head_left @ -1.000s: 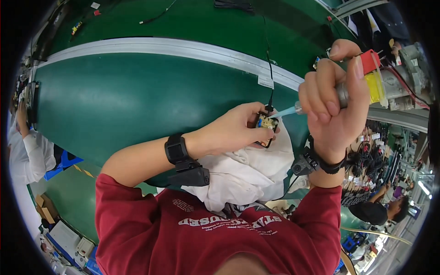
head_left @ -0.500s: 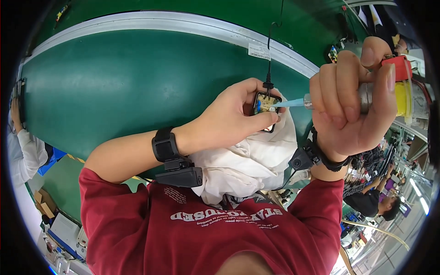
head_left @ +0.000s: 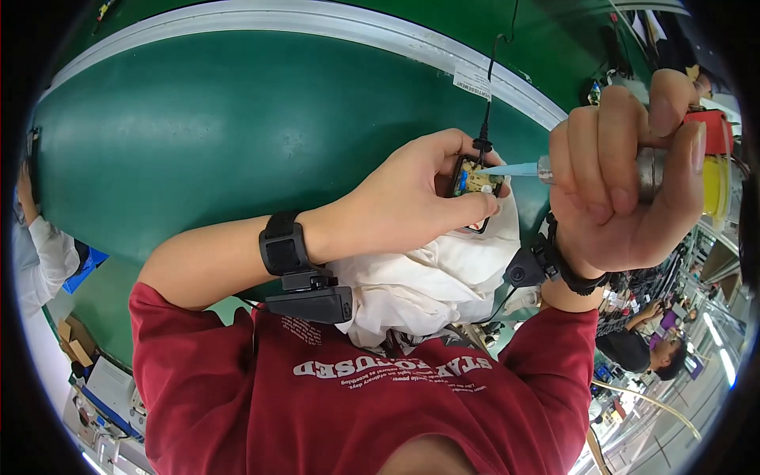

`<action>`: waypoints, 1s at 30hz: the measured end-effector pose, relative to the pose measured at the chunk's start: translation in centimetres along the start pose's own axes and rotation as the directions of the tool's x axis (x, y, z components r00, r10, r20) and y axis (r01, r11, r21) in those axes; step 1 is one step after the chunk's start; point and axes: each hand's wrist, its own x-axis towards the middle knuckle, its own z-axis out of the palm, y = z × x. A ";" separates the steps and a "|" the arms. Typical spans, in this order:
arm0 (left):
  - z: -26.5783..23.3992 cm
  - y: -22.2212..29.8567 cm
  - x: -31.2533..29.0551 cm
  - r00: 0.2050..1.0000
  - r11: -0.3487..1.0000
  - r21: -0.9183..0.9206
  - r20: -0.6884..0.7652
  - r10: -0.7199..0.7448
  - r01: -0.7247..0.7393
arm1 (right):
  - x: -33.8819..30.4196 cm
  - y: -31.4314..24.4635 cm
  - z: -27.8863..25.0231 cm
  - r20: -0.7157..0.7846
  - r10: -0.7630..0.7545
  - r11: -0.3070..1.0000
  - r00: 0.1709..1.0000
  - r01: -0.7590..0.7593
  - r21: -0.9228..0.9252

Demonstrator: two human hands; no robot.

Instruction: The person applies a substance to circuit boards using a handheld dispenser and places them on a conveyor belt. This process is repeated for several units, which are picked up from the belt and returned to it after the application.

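Observation:
My left hand (head_left: 419,184) grips a small open black casing by its edges, with the thumb on the near side. Inside the casing shows a circuit board (head_left: 478,180) with yellowish, blue and white parts. A black cable (head_left: 485,119) enters its far end. My right hand (head_left: 613,170) is wrapped round a handheld dispenser with a pale blue tapered nozzle (head_left: 513,169), a red block (head_left: 710,131) and a yellow part at its rear. The nozzle tip is over the board near the cable end; whether it touches cannot be told.
A white cloth (head_left: 443,277) lies bunched below the casing. The green work surface (head_left: 198,134) has a pale metal rail (head_left: 261,17) along its far side. A paper tag (head_left: 472,81) hangs on the cable. Other people sit at the far left (head_left: 47,261) and right (head_left: 641,348).
Both hands have shifted slightly right with the casing and dispenser. Over the board, the nozzle tip has moved toward the cable end.

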 end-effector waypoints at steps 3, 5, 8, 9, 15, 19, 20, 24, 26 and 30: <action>0.2 0.1 0.0 1.000 1.000 -0.012 -0.020 0.013 -0.013 | 0.3 0.7 -0.5 0.020 -0.012 0.999 1.000 0.011 0.035; 0.2 0.0 0.1 1.000 1.000 -0.016 -0.011 0.005 -0.006 | 0.6 1.7 -1.0 0.154 -0.136 0.922 0.979 0.067 0.382; 0.2 0.0 -0.1 1.000 0.999 -0.043 -0.020 0.011 -0.011 | 0.0 0.4 -0.1 0.000 -0.009 0.999 1.000 0.009 0.050; 0.3 -0.1 -0.1 1.000 0.999 -0.043 -0.020 0.011 -0.012 | -0.1 0.3 -0.2 0.000 -0.009 0.999 1.000 0.009 0.050; 0.4 0.2 0.0 1.000 0.999 0.043 0.009 -0.015 0.015 | 0.6 0.6 -1.5 0.213 -0.096 0.953 0.972 0.028 0.302; 0.3 0.3 0.0 1.000 0.999 0.025 -0.005 -0.025 0.025 | -0.2 -0.5 -0.7 0.039 0.013 1.000 0.999 -0.013 -0.014; 0.3 0.3 0.1 1.000 0.999 0.047 -0.005 -0.010 0.010 | -0.4 -0.3 -0.8 0.011 -0.026 1.000 1.000 0.026 0.001; 0.1 -0.2 0.7 1.000 0.999 0.038 -0.004 -0.011 0.011 | -0.9 0.4 -0.4 -0.112 -0.129 0.992 0.985 0.128 -0.015; 0.0 -0.3 0.9 1.000 0.997 0.080 -0.023 -0.019 0.021 | -1.4 0.1 -0.5 -0.207 -0.104 0.990 0.973 0.121 0.067; -0.5 0.0 0.9 0.996 0.999 0.008 -0.085 -0.033 0.034 | -1.6 -0.3 -0.1 -0.196 -0.067 0.986 0.978 0.095 0.137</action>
